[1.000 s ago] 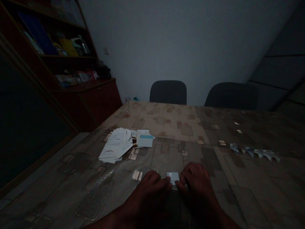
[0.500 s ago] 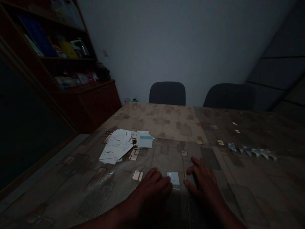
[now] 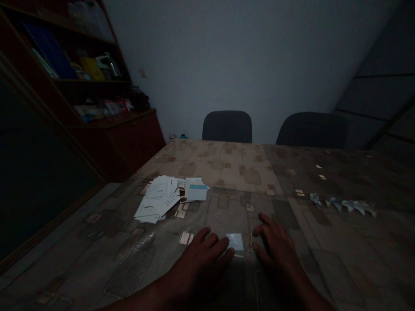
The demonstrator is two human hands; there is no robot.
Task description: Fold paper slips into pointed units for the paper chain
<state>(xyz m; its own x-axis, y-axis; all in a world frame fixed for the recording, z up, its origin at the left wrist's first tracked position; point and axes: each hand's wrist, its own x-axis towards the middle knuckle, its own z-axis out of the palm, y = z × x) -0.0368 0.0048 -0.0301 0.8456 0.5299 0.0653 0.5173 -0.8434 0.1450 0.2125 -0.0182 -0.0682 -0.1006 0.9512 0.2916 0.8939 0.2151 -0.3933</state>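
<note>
A small pale paper piece lies flat on the patterned tablecloth between my hands. My left hand rests just left of it, fingers spread, with fingertips at the paper's left edge. To the right, my right hand is on the cloth with thumb and fingers apart and nothing visible between them. Farther up on the left is a loose pile of white papers, with a light card bearing a blue strip on its right side. A row of folded, pointed paper pieces lies at the right.
Two dark chairs stand behind the table's far edge. A reddish wooden cabinet with filled shelves is at the left. The tablecloth has a printed pattern of rounded squares.
The fingers of my left hand have spread and lifted slightly beside the small paper. My right hand has barely moved.
</note>
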